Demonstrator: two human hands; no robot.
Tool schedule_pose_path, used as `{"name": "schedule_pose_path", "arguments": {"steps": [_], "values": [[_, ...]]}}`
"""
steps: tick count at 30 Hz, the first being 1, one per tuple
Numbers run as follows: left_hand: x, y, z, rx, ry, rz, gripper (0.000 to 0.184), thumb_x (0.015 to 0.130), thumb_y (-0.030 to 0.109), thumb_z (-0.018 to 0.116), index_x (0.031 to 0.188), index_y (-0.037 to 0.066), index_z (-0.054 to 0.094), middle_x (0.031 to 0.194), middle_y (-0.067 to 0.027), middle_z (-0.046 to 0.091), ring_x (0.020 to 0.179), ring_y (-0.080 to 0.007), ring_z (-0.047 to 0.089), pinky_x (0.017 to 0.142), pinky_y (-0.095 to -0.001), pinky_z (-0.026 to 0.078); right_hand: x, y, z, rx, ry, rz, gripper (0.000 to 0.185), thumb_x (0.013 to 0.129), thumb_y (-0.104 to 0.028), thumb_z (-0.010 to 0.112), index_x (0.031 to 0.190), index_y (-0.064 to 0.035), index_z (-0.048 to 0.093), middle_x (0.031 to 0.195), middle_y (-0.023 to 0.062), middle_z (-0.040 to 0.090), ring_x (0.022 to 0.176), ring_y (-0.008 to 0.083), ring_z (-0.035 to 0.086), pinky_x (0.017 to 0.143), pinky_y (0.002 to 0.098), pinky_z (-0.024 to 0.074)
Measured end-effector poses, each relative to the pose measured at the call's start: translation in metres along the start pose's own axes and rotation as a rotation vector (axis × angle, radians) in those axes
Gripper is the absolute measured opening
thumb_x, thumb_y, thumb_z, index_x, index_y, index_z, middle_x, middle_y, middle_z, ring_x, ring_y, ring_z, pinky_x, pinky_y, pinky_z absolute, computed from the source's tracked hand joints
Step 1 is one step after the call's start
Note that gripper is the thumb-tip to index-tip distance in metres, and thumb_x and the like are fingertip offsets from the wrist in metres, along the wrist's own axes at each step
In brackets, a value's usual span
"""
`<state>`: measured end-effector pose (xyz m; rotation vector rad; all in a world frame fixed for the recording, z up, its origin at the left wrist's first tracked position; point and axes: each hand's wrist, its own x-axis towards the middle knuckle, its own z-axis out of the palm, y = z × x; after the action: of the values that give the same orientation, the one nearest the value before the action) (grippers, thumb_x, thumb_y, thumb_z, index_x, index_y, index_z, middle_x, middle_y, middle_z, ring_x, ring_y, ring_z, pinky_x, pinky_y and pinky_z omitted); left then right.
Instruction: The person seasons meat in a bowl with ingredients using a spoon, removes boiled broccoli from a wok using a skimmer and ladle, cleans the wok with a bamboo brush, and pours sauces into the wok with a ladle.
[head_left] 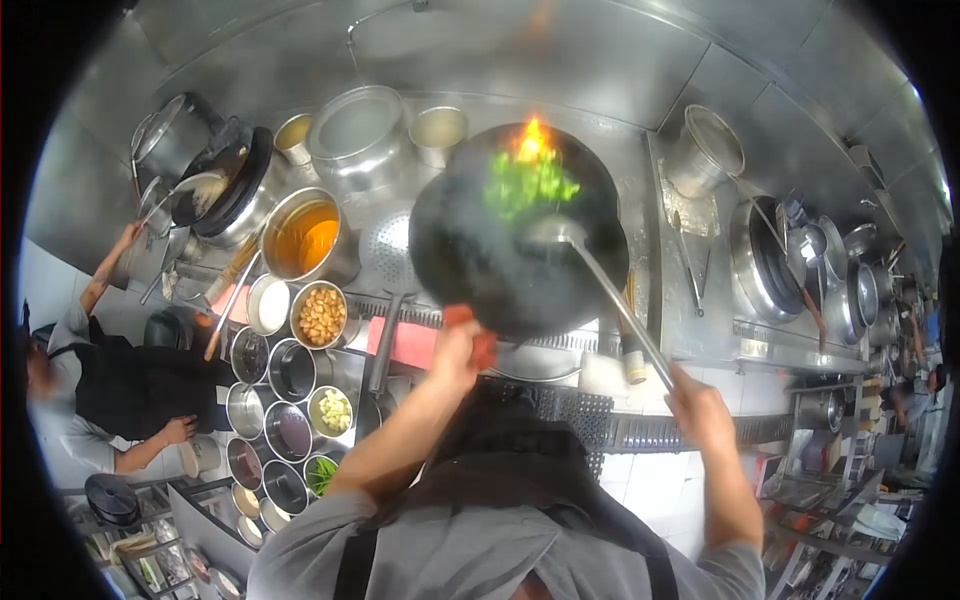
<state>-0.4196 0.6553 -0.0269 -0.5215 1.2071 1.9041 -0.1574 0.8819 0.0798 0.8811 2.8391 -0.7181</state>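
A large dark wok [470, 270] stands over the burner in front of me, with smoke hanging inside it. Chopped green vegetables [530, 183] are at its far side, blurred, and an orange flame [535, 138] flares just behind them. My left hand [457, 352] is closed round a red cloth [480, 345] at the wok's near left edge; whatever part of the wok lies under the cloth is hidden. My right hand [700, 405] grips the long handle of a steel ladle [620, 298], whose bowl rests within the wok below the greens.
To the left are a perforated strainer [385, 250], a pot of orange liquid [302, 238] and several ingredient tins [291, 430]. A co-worker [120, 380] handles another wok [235, 185] farther left. On the right stand a steel pot [708, 148] and more woks [765, 265].
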Motion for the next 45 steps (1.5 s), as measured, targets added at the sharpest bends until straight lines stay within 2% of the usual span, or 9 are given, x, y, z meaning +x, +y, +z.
{"name": "schedule_pose_path", "arguments": {"steps": [9, 12, 16, 26, 28, 30, 34, 37, 45], "values": [[0.112, -0.001, 0.029, 0.115, -0.051, 0.084, 0.013, 0.079, 0.003, 0.051, 0.080, 0.016, 0.049, 0.066, -0.0016, 0.050, 0.052, -0.0159, 0.049, 0.043, -0.0335, 0.038, 0.078, 0.029, 0.071, -0.237, 0.081, -0.168, 0.041, 0.083, -0.008, 0.050, 0.123, -0.0012, 0.049, 0.083, 0.0221, 0.062, 0.074, 0.0397, 0.062, 0.066, 0.0478, 0.0508], [0.103, -0.034, -0.026, 0.083, -0.378, -0.014, 0.021, 0.079, 0.002, 0.046, 0.078, 0.023, 0.050, 0.065, -0.0006, 0.053, 0.045, -0.0135, 0.045, 0.037, -0.0310, 0.029, 0.078, 0.025, 0.092, -0.202, 0.191, -0.132, 0.042, 0.083, -0.008, 0.049, 0.125, -0.0004, 0.048, 0.092, 0.0256, 0.062, 0.068, 0.0397, 0.062, 0.065, 0.0479, 0.0517], [0.061, -0.008, 0.027, -0.045, -0.013, 0.097, 0.019, 0.076, 0.000, 0.047, 0.082, 0.017, 0.052, 0.067, -0.0049, 0.056, 0.045, -0.0184, 0.049, 0.035, -0.0338, 0.030, 0.032, 0.012, 0.072, 0.166, 0.248, -0.073, 0.049, 0.078, -0.003, 0.058, 0.126, 0.0018, 0.048, 0.086, 0.0228, 0.062, 0.077, 0.0385, 0.062, 0.072, 0.0454, 0.0494], [0.068, 0.016, 0.062, 0.013, -0.083, 0.269, 0.018, 0.072, -0.003, 0.044, 0.085, 0.010, 0.044, 0.059, -0.0055, 0.045, 0.043, -0.0178, 0.045, 0.033, -0.0333, 0.030, 0.026, -0.001, 0.037, 0.155, 0.487, -0.031, 0.058, 0.078, -0.001, 0.057, 0.133, 0.0069, 0.037, 0.085, 0.0216, 0.056, 0.078, 0.0397, 0.057, 0.071, 0.0463, 0.0458], [0.057, 0.009, 0.051, 0.163, -0.111, 0.379, 0.039, 0.073, -0.005, 0.044, 0.110, 0.008, 0.039, 0.083, -0.0094, 0.051, 0.054, -0.0196, 0.053, 0.038, -0.0340, 0.042, 0.033, -0.009, 0.032, 0.128, 0.467, 0.027, 0.062, 0.078, -0.001, 0.056, 0.135, 0.0070, 0.034, 0.085, 0.0224, 0.057, 0.079, 0.0391, 0.057, 0.072, 0.0461, 0.0460], [0.052, -0.015, 0.032, 0.163, -0.137, 0.509, 0.041, 0.072, -0.007, 0.044, 0.110, 0.008, 0.039, 0.083, -0.0094, 0.050, 0.054, -0.0194, 0.053, 0.039, -0.0332, 0.042, 0.052, 0.013, 0.060, 0.083, 0.468, -0.020, 0.064, 0.077, -0.001, 0.056, 0.136, 0.0071, 0.032, 0.085, 0.0232, 0.057, 0.080, 0.0391, 0.057, 0.073, 0.0455, 0.0466], [0.043, -0.029, 0.036, 0.099, -0.098, 0.570, 0.038, 0.070, -0.007, 0.043, 0.101, 0.014, 0.040, 0.072, -0.0088, 0.048, 0.049, -0.0182, 0.051, 0.035, -0.0329, 0.040, 0.061, -0.026, 0.072, 1.122, -0.111, 0.292, 0.056, 0.080, -0.004, 0.058, 0.131, 0.0076, 0.038, 0.082, 0.0125, 0.058, 0.052, 0.0187, 0.055, 0.044, 0.0300, 0.0455], [0.039, 0.001, 0.026, 0.134, -0.130, 0.252, 0.035, 0.072, -0.003, 0.045, 0.101, 0.015, 0.043, 0.072, -0.0093, 0.049, 0.053, -0.0200, 0.052, 0.036, -0.0313, 0.036, 0.059, -0.051, 0.077, 1.591, -0.252, 0.307, 0.044, 0.080, -0.006, 0.058, 0.120, 0.0070, 0.046, 0.081, 0.0088, 0.058, 0.051, 0.0147, 0.052, 0.038, 0.0249, 0.0393], [0.006, -0.013, -0.006, 0.062, -0.079, 0.146, 0.025, 0.074, 0.003, 0.048, 0.097, 0.012, 0.047, 0.074, -0.0066, 0.051, 0.059, -0.0183, 0.054, 0.036, -0.0290, 0.036, 0.030, -0.063, 0.056, 1.689, -0.345, 0.387, 0.044, 0.079, -0.012, 0.055, 0.117, 0.0077, 0.046, 0.083, 0.0110, 0.054, 0.049, 0.0133, 0.050, 0.034, 0.0234, 0.0383]]}}
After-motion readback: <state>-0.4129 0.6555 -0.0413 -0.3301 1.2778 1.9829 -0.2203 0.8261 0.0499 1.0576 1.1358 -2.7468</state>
